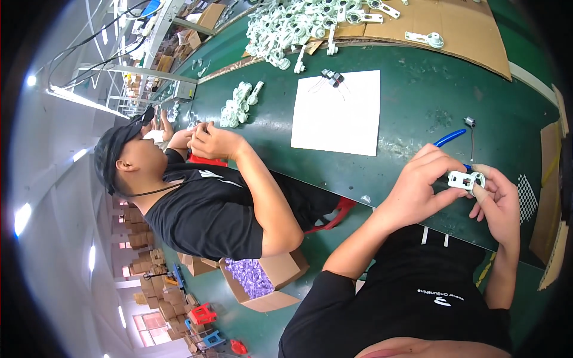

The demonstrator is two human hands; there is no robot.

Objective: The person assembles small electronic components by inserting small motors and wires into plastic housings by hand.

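At the right side of the bench, both my hands hold one pale green plastic housing with a round end and a slotted arm (pixel 459 179). My left hand (pixel 418 186) pinches its slotted end between thumb and fingers. Around the round end, the fingers of my right hand (pixel 501 200) are closed. A blue-handled tool (pixel 449 138) lies just beyond my hands, partly hidden by them. Farther back is a small metal motor-like part (pixel 470 122) with a thin lead.
A white sheet (pixel 337 119) bears small black parts with wires (pixel 332 77). Beyond it, many pale green housings (pixel 292 33) are heaped on cardboard (pixel 465 30). A co-worker (pixel 209 215) is at my left, near a smaller pile (pixel 240 106). A carton of purple pieces (pixel 277 271) stands behind.
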